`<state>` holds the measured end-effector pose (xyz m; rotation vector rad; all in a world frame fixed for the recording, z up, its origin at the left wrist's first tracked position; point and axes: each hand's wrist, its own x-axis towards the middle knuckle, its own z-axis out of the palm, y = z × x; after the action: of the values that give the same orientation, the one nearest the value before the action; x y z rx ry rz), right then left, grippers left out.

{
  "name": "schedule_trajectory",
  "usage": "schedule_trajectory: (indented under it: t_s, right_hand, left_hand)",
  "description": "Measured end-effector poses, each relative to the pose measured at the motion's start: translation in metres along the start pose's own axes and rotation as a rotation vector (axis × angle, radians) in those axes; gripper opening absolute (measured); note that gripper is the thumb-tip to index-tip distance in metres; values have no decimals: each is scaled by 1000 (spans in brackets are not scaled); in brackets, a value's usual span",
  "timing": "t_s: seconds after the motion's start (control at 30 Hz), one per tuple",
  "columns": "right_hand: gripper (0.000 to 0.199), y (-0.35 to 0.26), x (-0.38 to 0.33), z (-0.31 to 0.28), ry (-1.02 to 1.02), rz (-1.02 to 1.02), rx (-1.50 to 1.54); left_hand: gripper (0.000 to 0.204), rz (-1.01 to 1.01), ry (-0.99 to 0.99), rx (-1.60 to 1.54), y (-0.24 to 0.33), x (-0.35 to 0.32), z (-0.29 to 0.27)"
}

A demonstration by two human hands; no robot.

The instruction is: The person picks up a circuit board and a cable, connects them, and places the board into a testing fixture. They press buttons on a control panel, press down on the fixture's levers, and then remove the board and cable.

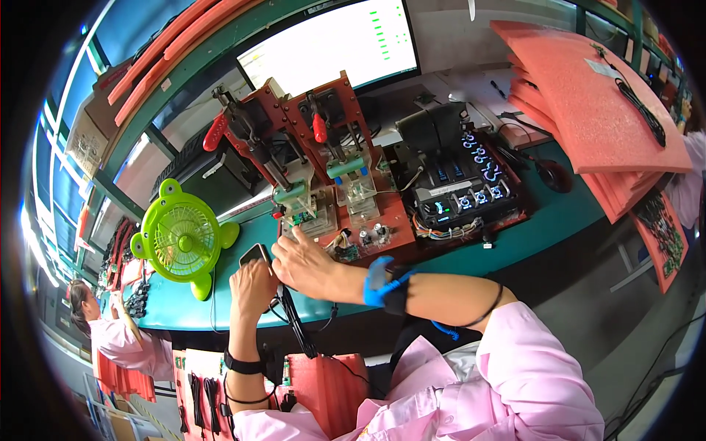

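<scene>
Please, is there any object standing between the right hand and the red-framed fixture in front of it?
Nothing visible stands between the right hand and the near edge of the red-framed fixture. The green fan stands off to the left, and the cable bundle hangs below the hands, both outside that gap.

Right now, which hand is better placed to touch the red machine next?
Probably the right hand: it's closer to the red machine. The left hand is farther away, nearer the green fan, beside a dark device; its grip is partly hidden.
</scene>
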<state>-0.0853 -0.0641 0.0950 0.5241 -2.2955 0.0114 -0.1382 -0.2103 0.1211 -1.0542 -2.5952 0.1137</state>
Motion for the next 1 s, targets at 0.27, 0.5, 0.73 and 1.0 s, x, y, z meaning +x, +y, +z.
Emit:
schedule_trajectory:
  t_s: [0.27, 0.5, 0.73, 1.0]
  right_hand:
    - [38, -6, -66, -48, -732, 444, 555]
    - [53, -20, -99, -13, -341, 404, 1145]
    - [61, -22, -116, 4, -372, 477, 1589]
    - [64, -6, -123, -8, -445, 388, 1922]
  left_hand:
    - [35, -195, -138, -109, 12, -22, -3]
    - [23, 237, -474, 73, 19, -22, -47]
    - [25, 134, 1016, -425, 28, 111, -111]
    - [36, -28, 374, -853, -68, 198, -224]
